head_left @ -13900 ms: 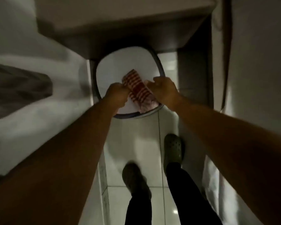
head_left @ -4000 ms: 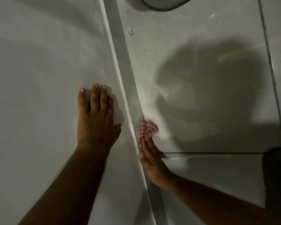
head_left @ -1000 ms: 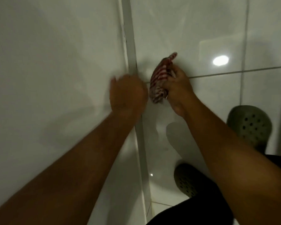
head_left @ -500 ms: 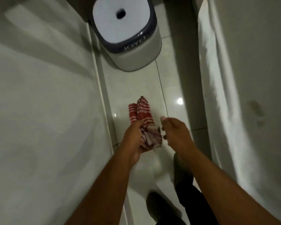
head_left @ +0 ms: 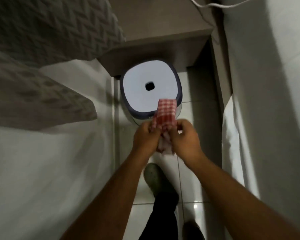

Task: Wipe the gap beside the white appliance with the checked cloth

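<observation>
The red-and-white checked cloth (head_left: 166, 111) is held up in front of me by both hands, its upper end standing above my fingers. My left hand (head_left: 145, 137) grips its left side and my right hand (head_left: 184, 137) pinches its right side. Behind the cloth stands the white appliance (head_left: 145, 87), a rounded-square unit with a dark rim and a small dark hole in its top. It sits on the tiled floor (head_left: 194, 170), under the edge of a grey bedside table (head_left: 163, 38). A narrow gap (head_left: 117, 101) runs between the appliance and the bed.
A bed with white sheet (head_left: 50, 170) and grey quilted pillows (head_left: 42, 37) fills the left. A white fabric-covered surface (head_left: 267, 101) closes the right. My legs and grey clogs (head_left: 152, 177) stand on the narrow floor strip. A white cable (head_left: 204, 5) lies on the table.
I have stood up from the floor. The cloth passed from right hand to left, and now both hands hold it raised in front of the appliance.
</observation>
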